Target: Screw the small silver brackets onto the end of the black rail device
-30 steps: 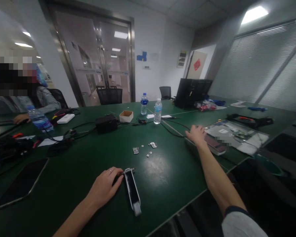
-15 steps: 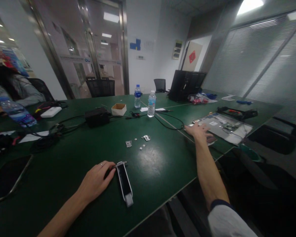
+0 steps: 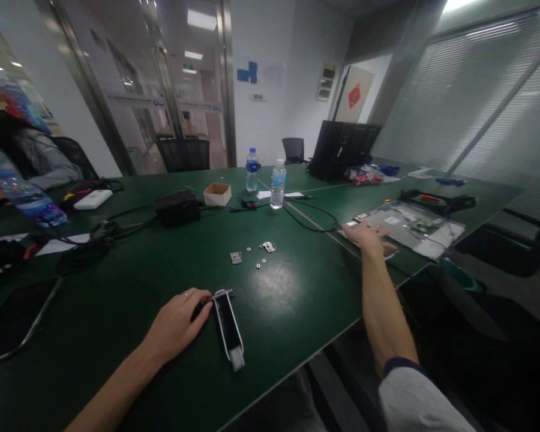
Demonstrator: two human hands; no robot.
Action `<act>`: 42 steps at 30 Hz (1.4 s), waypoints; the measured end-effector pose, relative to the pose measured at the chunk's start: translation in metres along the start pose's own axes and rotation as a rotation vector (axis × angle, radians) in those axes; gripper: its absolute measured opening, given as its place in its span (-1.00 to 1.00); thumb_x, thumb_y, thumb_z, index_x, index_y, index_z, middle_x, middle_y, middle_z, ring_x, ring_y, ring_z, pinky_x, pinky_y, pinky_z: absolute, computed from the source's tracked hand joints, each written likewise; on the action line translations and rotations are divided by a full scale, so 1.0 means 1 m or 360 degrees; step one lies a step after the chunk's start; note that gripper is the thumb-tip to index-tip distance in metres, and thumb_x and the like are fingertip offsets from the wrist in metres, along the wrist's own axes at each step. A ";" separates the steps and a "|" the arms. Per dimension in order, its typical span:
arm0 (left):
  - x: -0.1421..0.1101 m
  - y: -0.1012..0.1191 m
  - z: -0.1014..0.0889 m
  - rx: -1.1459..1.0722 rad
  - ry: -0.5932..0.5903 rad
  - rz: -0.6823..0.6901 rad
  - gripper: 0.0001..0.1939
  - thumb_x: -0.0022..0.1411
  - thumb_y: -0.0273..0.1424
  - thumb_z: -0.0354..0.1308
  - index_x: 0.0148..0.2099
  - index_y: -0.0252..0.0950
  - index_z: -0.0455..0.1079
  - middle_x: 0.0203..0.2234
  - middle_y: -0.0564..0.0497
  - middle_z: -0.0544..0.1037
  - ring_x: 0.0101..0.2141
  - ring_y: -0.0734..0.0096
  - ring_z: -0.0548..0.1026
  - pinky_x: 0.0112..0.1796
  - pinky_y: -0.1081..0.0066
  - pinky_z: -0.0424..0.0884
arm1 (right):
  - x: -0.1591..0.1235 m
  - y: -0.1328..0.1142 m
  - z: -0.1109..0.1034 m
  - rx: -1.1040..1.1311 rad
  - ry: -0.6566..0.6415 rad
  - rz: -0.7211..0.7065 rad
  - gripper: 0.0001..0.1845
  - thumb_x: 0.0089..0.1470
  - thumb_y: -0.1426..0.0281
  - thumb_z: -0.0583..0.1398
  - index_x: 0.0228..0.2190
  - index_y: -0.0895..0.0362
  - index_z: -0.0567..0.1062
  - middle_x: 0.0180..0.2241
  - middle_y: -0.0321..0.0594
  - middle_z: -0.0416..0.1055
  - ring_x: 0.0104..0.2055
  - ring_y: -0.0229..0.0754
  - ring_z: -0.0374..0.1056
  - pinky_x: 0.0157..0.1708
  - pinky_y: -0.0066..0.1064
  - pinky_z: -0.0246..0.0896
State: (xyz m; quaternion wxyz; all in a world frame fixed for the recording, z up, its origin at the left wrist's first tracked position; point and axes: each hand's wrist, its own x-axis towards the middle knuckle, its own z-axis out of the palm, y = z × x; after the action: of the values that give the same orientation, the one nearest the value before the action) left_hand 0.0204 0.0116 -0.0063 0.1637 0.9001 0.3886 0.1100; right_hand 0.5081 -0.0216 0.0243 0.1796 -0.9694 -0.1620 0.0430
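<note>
On the near side of the green table, my left hand (image 3: 177, 324) is closed around a thin, dark, pen-like tool. Its slim metal end (image 3: 225, 293) lies across the top of a narrow white-framed piece (image 3: 228, 327) with a dark middle. My right hand (image 3: 369, 238) reaches far to the right, fingers spread, beside a flat clear tray (image 3: 396, 219) with a circuit board (image 3: 423, 226) on it. Under its fingers a flat brownish item (image 3: 390, 249) partly shows. Ahead of the framed piece lie two small metal brackets (image 3: 236, 258) and several tiny rings (image 3: 258, 266).
Two water bottles (image 3: 278, 186) stand mid-table near a small open box (image 3: 217, 194) and a black power adapter (image 3: 177, 207) with cables. A phone (image 3: 18, 318) lies at left, a monitor (image 3: 342, 150) stands behind. Another person (image 3: 49, 159) sits at far left.
The camera view has tilted down and shifted slightly. My left hand stays on the tool by the framed piece, and my right hand remains spread at the tray with only slight finger movement.
</note>
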 end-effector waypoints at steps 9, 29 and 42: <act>0.000 0.000 -0.001 0.0009 -0.0006 0.0002 -0.56 0.30 -0.18 -0.18 0.00 -0.30 0.37 -0.18 -0.09 0.48 -0.22 0.22 0.46 -0.23 0.28 0.43 | 0.004 -0.003 0.008 -0.0063 0.0176 -0.0099 -0.11 0.05 -0.11 -0.01 0.23 0.20 0.12 0.30 0.25 -0.23 0.29 0.43 -0.33 0.06 0.44 -0.52; 0.000 -0.001 -0.001 -0.0009 -0.0026 -0.0023 -0.58 0.30 -0.19 -0.17 0.00 -0.27 0.37 -0.17 -0.07 0.48 -0.21 0.23 0.45 -0.23 0.30 0.43 | -0.026 -0.025 0.022 -0.0299 0.0132 -0.0614 -0.24 0.13 -0.05 -0.02 0.14 0.25 0.22 0.26 0.28 -0.18 0.29 0.38 -0.26 0.13 0.27 -0.39; -0.001 0.003 -0.005 -0.0013 -0.0047 -0.0034 -0.60 0.29 -0.22 -0.15 0.00 -0.27 0.38 -0.16 -0.07 0.49 -0.19 0.22 0.46 -0.21 0.29 0.43 | -0.013 -0.023 0.025 -0.0230 0.0228 -0.0567 -0.24 0.13 -0.05 -0.03 0.14 0.26 0.21 0.25 0.26 -0.16 0.28 0.35 -0.23 0.13 0.23 -0.30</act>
State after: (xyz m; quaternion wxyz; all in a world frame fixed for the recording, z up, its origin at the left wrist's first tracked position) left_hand 0.0203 0.0099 -0.0010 0.1743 0.8967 0.3951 0.0966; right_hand 0.4853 0.0031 0.0094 0.1255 -0.9363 -0.3203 -0.0703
